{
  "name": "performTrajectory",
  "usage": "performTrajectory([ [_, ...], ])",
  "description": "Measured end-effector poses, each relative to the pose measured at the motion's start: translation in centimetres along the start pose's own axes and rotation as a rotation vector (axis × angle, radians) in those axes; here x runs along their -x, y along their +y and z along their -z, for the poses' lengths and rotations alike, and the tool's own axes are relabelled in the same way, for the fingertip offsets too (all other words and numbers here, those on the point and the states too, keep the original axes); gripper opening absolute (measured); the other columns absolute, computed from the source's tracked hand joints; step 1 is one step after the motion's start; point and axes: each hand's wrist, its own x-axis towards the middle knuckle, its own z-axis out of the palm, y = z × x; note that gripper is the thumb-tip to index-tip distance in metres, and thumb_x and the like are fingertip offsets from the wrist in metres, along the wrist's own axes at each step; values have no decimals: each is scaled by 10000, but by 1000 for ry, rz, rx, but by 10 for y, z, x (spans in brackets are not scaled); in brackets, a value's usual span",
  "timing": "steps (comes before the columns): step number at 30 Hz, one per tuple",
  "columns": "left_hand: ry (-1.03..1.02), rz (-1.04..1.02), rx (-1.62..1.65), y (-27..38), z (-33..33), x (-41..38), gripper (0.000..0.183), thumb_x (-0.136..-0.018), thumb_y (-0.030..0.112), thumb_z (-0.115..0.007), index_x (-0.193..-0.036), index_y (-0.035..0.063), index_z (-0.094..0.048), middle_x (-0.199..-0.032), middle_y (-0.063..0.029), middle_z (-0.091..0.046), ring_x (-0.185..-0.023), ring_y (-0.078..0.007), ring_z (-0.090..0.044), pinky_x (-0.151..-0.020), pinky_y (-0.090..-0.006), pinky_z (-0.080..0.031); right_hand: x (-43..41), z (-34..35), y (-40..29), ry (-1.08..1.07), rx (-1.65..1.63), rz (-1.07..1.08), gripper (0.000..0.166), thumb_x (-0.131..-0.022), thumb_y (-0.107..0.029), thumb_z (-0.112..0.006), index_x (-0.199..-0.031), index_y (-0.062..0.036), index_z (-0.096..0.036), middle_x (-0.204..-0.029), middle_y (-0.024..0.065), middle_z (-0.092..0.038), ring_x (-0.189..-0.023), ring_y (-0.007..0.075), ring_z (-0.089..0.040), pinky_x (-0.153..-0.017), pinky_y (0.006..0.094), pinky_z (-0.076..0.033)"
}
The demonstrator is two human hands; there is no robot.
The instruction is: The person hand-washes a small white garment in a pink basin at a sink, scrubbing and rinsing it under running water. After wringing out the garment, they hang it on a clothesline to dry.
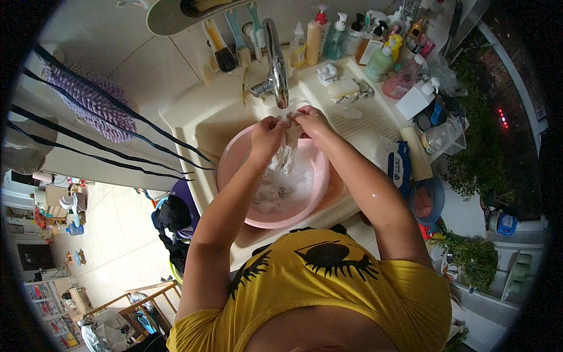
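Observation:
A wet white cloth (286,152) hangs between my two hands over a pink plastic basin (228,160). My left hand (267,134) pinches its upper left edge. Its upper right part is gripped by my right hand (313,122). The cloth's lower end dangles just above or in the sudsy water (303,185); I cannot tell which. More pale fabric (272,196) lies in the foam. Right above my hands is the mouth of a chrome faucet (281,94), with what looks like water running down onto the cloth.
The basin stands in a cream laundry sink (189,132) with a ribbed washboard (365,119) on the right. A soap bar (343,88) rests there. Pump bottles (338,37) line the back ledge; brushes (241,48) hang on the wall. Dark straps (145,121) stretch in from the left.

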Motion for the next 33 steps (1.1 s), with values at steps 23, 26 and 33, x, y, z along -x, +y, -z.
performTrajectory([
  [23, 159, -14, 34, -11, 7, -15, 215, -789, 160, -580, -751, -52, -565, -654, -86, -591, -578, -105, -516, -523, -250, -420, -50, -40, 31, 101, 745, 349, 295, -815, -267, -407, -928, -33, -549, -907, 205, -581, -912, 356, -542, -805, 405, -415],
  [26, 166, 111, 239, -14, 18, 7, 185, -794, 149, -585, -737, -26, -559, -677, -58, -573, -616, -83, -494, -551, -217, -398, -34, -55, 25, 8, 1020, 315, 315, -822, -289, -401, -974, -61, -557, -1007, 209, -564, -987, 347, -526, -865, 408, -402],
  [33, 177, 170, 194, -38, 32, 9, 129, -808, 133, -564, -775, 11, -539, -706, -27, -554, -633, -82, -469, -573, -219, -382, -51, -70, 9, -333, 1452, 610, 170, -742, -171, -522, -860, -89, -611, -910, 150, -596, -841, 292, -575, -724, 378, -453],
])
